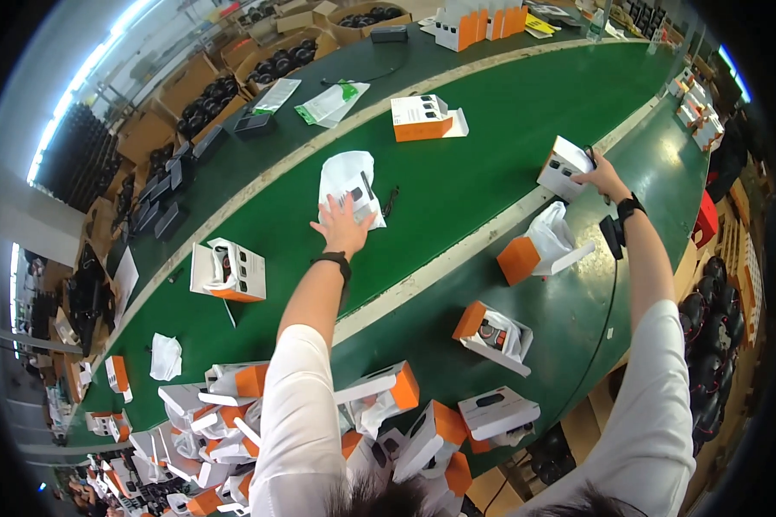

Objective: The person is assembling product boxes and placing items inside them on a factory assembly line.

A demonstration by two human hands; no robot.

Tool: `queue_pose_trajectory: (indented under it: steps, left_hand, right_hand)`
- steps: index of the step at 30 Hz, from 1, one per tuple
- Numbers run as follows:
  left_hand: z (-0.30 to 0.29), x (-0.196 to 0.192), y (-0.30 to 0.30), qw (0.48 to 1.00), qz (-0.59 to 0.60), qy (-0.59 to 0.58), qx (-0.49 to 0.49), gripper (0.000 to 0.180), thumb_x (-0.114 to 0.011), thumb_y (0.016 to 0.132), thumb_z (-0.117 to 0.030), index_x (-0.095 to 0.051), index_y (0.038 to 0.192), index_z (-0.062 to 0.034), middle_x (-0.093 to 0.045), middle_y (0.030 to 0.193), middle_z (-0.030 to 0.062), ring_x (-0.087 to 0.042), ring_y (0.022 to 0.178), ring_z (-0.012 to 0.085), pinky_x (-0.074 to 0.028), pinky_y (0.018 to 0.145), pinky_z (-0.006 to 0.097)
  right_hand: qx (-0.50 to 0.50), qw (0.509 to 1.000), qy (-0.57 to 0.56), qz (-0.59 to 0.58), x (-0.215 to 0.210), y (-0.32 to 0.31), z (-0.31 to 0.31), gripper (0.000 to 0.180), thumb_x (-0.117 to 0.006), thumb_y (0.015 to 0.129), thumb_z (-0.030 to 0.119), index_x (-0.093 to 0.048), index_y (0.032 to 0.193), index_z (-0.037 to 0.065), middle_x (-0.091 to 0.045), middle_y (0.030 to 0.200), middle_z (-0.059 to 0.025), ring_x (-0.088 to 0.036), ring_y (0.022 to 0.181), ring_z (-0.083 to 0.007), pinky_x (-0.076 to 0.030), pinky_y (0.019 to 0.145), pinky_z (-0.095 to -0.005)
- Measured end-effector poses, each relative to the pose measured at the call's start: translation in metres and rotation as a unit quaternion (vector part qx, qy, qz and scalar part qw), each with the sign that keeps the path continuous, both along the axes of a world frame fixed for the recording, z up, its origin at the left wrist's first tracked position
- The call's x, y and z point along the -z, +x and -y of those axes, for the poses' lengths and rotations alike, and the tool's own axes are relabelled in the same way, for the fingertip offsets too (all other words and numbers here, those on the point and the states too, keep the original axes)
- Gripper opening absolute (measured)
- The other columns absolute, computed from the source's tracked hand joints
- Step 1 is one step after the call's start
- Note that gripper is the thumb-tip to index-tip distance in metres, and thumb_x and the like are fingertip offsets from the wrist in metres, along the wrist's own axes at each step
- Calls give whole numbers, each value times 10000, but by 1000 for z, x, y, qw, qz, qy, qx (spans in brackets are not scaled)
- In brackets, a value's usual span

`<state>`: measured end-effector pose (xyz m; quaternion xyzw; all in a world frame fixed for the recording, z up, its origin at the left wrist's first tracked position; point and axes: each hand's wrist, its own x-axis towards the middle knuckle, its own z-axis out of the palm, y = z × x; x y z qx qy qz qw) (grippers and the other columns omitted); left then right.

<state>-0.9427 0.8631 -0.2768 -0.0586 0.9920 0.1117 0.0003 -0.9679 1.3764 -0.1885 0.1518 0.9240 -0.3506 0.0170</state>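
My left hand (343,231) is open, its fingers spread over a white plastic bag (347,168) lying on the green belt. A printed white paper or flat item shows in the bag, and a small black cable (391,202) lies beside it. At the right, my right hand (605,178) grips the edge of a white box (560,164) near the belt's pale border. Something thin and black shows at its fingers, too small to name. Below my right wrist is a black device (612,237) with a long cord. An open orange-and-white box (530,254) with a white bag stands nearer me.
On the belt are a box with an open flap (422,119) and an open box (229,271). Nearer me sit another open box (494,336) and a heap of boxes (211,422). Green-and-white packets (332,105) and cartons of black parts (282,62) lie beyond.
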Motion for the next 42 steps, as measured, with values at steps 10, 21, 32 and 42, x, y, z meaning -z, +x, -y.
queue_pose_trajectory:
  steps: [10,21,32,42]
  left_hand:
    - [16,21,-16,987,-105,-79,90,258,-556,781,-278,-539,931,-69,-546,917,96,-517,886,251,-423,765,428]
    - [37,-17,-40,983,-94,150,-42,331,-445,769,-149,-470,1065,-2,-582,829,258,-564,796,407,-456,714,482]
    - [50,-63,-105,874,-27,480,-66,658,-383,811,-523,-580,895,100,-609,800,165,-565,807,218,-409,736,333]
    - [-66,-49,-155,787,40,615,-30,385,-593,713,-264,-583,890,79,-607,816,114,-577,710,181,-441,646,274]
  right_hand:
    - [-378,922,68,44,-54,-40,166,394,-566,738,211,-504,1067,3,-602,886,-158,-556,650,-286,-447,651,-354]
    - [-476,862,169,55,68,-55,293,431,-547,779,200,-391,1169,104,-583,875,-196,-572,835,-322,-448,730,-405]
    - [-517,852,87,-10,66,-74,279,377,-596,769,284,-406,1053,125,-588,860,-135,-560,812,-352,-437,705,-399]
    - [-506,858,88,-14,77,-83,240,237,-563,764,280,-568,861,65,-600,814,-141,-566,740,-323,-447,685,-387]
